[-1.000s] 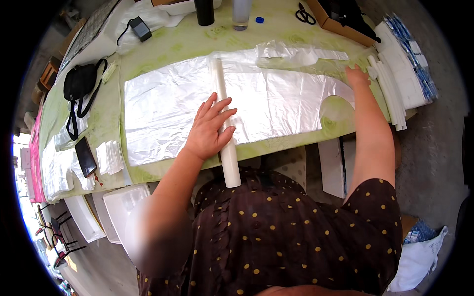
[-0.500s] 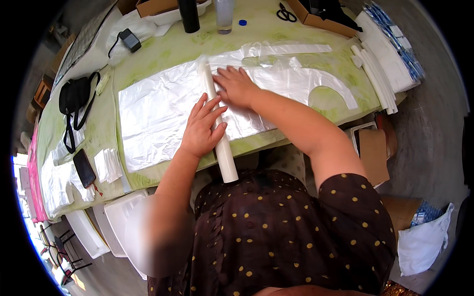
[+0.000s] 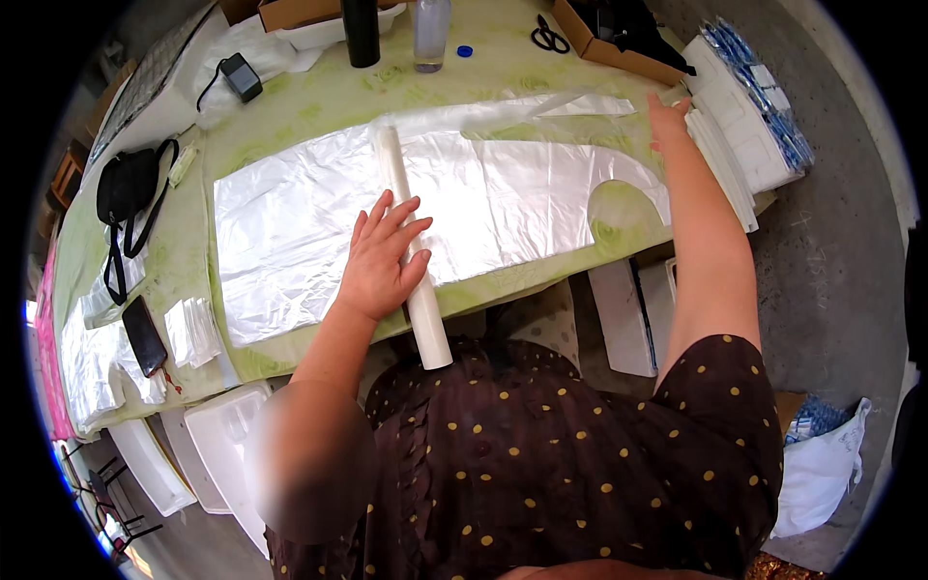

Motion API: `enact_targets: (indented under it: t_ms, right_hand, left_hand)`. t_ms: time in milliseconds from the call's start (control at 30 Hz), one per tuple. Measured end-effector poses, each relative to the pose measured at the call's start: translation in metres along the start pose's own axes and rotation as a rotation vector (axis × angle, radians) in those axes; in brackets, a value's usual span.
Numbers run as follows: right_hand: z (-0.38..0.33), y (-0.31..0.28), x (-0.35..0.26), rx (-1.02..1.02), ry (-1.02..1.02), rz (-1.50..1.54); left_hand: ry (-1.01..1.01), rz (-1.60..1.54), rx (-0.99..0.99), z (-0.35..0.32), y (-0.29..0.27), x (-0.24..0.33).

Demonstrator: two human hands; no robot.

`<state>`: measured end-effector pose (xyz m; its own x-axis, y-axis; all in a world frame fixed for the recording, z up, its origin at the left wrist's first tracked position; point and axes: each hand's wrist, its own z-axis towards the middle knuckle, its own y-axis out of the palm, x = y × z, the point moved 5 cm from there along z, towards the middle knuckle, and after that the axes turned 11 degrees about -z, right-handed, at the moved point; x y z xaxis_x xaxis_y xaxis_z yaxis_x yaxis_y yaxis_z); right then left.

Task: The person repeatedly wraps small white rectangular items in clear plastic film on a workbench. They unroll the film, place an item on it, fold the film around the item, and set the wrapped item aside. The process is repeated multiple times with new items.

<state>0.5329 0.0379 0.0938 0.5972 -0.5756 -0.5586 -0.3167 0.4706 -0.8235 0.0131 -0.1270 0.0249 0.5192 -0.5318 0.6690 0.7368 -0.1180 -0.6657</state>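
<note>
A thin, shiny plastic apron (image 3: 512, 193) lies spread over the table, with a curved cut-out at its right end and a long strip along its far side. Across it rests a white tube (image 3: 391, 166), its near end sticking out past the table edge. My left hand (image 3: 385, 253) lies on the tube with its fingers spread, pressing rather than wrapping round it. Out at the right, my right hand (image 3: 669, 124) is beyond the apron's end, fingers apart, beside several white rolls (image 3: 720, 169); no held thing shows in it.
A black pouch (image 3: 129, 184), a phone (image 3: 144, 336) and folded white plastic (image 3: 193, 331) lie at the left. At the back stand a dark bottle (image 3: 361, 34) and a clear bottle (image 3: 431, 37). Scissors (image 3: 549, 37) and a cardboard box (image 3: 619, 46) are at the far right.
My right hand has moved from beside the tube out to the right, and the apron's right part lies flatter. My left hand stays on the tube. The whole view has shifted slightly.
</note>
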Motion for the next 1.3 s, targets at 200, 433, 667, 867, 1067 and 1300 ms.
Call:
enact_targets:
  t_ms: [200, 433, 667, 867, 1067, 1300]
  right_hand:
    - [-0.119, 0.073, -0.015, -0.002, -0.874, -0.124]
    - [-0.228, 0.13, -0.089, -0.479, -0.634, -0.538]
    - [-0.28, 0.15, -0.131, -0.318, -1.225, -0.018]
    - [-0.402, 0.109, -0.14, -0.613, -1.363, 0.305]
    - [-0.433, 0.111, -0.113, -0.547, -1.488, 0.274]
    - [-0.431, 0.077, -0.098, -0.563, -1.458, 0.362]
  left_hand:
    - [0.009, 0.009, 0.007, -0.001, -0.002, -0.003]
    - [0.007, 0.002, 0.015, -0.001, -0.001, -0.005]
    - [0.036, -0.024, 0.051, 0.002, 0.003, -0.008]
    - [0.177, -0.226, 0.616, -0.038, -0.027, -0.014]
    - [0.399, -0.374, 0.368, -0.014, -0.057, 0.034]
    - [0.067, -0.139, -0.35, 0.018, -0.026, 0.008]
